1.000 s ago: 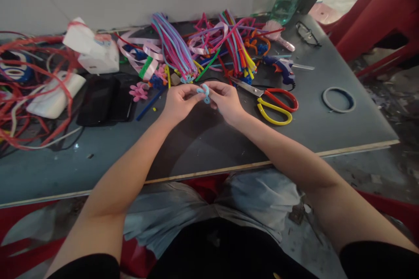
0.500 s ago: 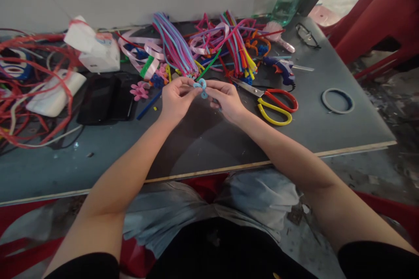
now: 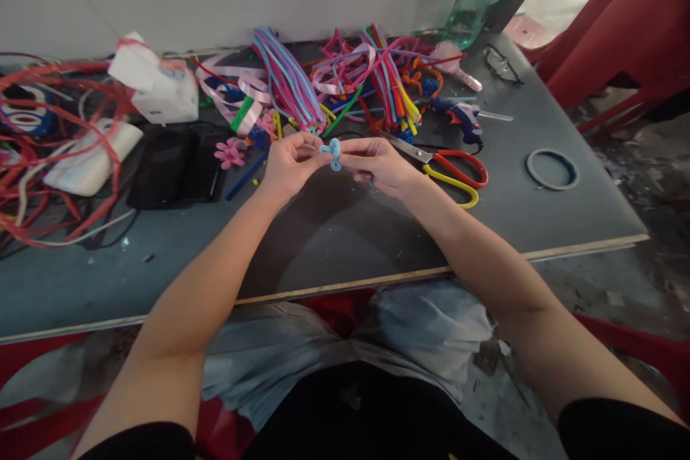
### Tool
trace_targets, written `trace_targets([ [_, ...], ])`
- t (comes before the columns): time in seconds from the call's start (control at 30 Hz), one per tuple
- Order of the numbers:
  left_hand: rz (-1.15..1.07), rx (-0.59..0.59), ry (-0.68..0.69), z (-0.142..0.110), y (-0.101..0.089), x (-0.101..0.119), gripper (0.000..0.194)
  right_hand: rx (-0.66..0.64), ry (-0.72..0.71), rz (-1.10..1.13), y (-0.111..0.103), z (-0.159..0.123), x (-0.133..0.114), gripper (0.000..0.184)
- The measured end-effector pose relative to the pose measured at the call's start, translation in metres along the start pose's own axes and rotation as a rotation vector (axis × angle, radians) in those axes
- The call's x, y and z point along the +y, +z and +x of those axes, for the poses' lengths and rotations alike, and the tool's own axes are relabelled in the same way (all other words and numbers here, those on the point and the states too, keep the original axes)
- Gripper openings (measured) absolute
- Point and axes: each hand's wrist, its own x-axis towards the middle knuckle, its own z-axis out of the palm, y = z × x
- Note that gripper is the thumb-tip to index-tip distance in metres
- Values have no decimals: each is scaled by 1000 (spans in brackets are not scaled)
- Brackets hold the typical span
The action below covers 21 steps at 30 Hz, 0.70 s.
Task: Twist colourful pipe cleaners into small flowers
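Observation:
Between my two hands, above the dark table (image 3: 345, 244), is a small light-blue pipe cleaner (image 3: 335, 155) bent into several loops, like a flower. My left hand (image 3: 294, 164) pinches its left side between thumb and fingers. From the right, my right hand (image 3: 380, 164) grips the opposite loop with thumb and forefinger, its other fingers curled below. A finished-looking pink pipe-cleaner flower (image 3: 230, 153) lies to the left of my left hand. Scissors (image 3: 456, 171) with one red and one yellow handle rest just right of my right hand.
Behind my hands lie bundles of coloured pipe cleaners (image 3: 288, 79) and pink ribbon (image 3: 210, 79). A glue gun (image 3: 463, 118), a tape roll (image 3: 553, 169) and a bottle (image 3: 468, 14) are on the right. Black phones (image 3: 162, 169), a white box (image 3: 167, 97) and tangled red cord (image 3: 65, 208) fill the left.
The looped blue pipe cleaner has turned a little between my fingers, and my right hand has shifted its grip slightly to the right. Both hands still hold it.

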Motion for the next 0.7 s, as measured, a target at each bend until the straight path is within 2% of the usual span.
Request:
trace_targets([
  [0.17, -78, -10, -26, 1, 0, -1, 58, 13, -55, -7, 0, 2, 3, 47],
  [0.3, -114, 3, -50, 0, 1, -2, 56, 0, -89, -116, -3, 2, -2, 45],
  [0.4, -106, -15, -61, 0, 1, -4, 52, 124, -106, -212, -1, 1, -1, 41],
  [0.5, -102, -50, -74, 0, 1, -5, 54, 265, -144, -365, 3, 1, 3, 28],
  [0.6, -103, -41, -77, 1, 0, -7, 55, 297, -234, -537, 8, -1, 4, 16],
  [0.7, -75, -2, -71, 2, -1, -7, 54, 296, -283, -605, 12, -3, 2, 11],
])
